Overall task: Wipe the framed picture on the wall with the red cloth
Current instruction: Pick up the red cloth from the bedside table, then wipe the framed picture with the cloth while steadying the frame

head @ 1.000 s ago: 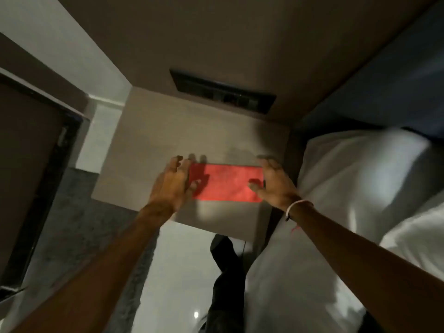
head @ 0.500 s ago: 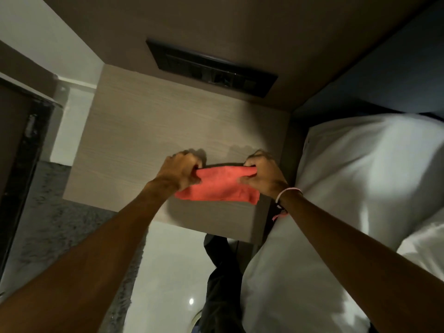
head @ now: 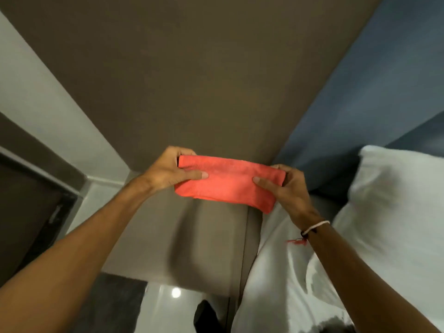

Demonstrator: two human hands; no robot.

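Note:
A folded red cloth point(head: 228, 183) is held up in the air in front of a brown wall panel point(head: 192, 80). My left hand point(head: 168, 171) grips its left end, thumb on the near face. Its right end is pinched by my right hand point(head: 286, 188), which wears a white wrist band. The cloth hangs above the wooden bedside table point(head: 192, 241). No framed picture is in view.
A bed with white sheets and a white pillow point(head: 396, 212) fills the right side. A blue wall point(head: 384, 80) rises behind it. A dark door frame point(head: 36, 212) stands at the left. Glossy white floor point(head: 163, 308) shows below the table.
Both hands closed on the red cloth that lay flat on the bedside table and lifted it up. The view has tilted upward, so the dark switch panel has dropped out of sight.

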